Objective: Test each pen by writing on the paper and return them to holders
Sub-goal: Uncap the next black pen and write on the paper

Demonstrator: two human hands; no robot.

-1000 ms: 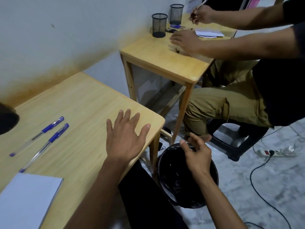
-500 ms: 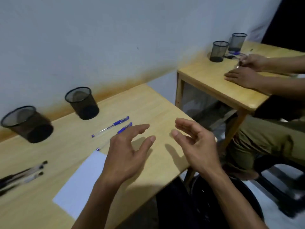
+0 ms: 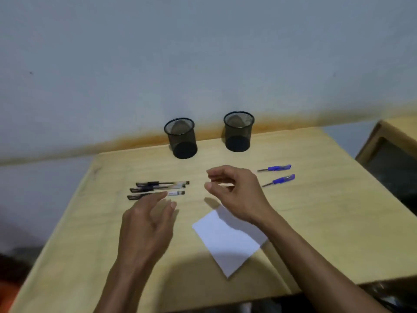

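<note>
Three black pens [image 3: 158,188] lie side by side on the left of the wooden table [image 3: 316,222]. Two blue pens [image 3: 276,175] lie on the right. A white paper [image 3: 228,238] sits at the front centre, partly under my right forearm. Two black mesh holders, the left holder [image 3: 181,137] and the right holder [image 3: 238,131], stand at the back by the wall; they look empty. My left hand [image 3: 146,222] hovers open, fingertips just at the nearest black pen. My right hand [image 3: 237,193] floats above the table centre, fingers curled apart, holding nothing.
A grey wall rises right behind the holders. A second wooden table [image 3: 394,136] stands at the far right, with a gap between the two. The table's edges fall off at left and front.
My view has swung left from the neighbouring table and bin to my own table. Both hands have come up over the table, the left one reaching toward the black pens.
</note>
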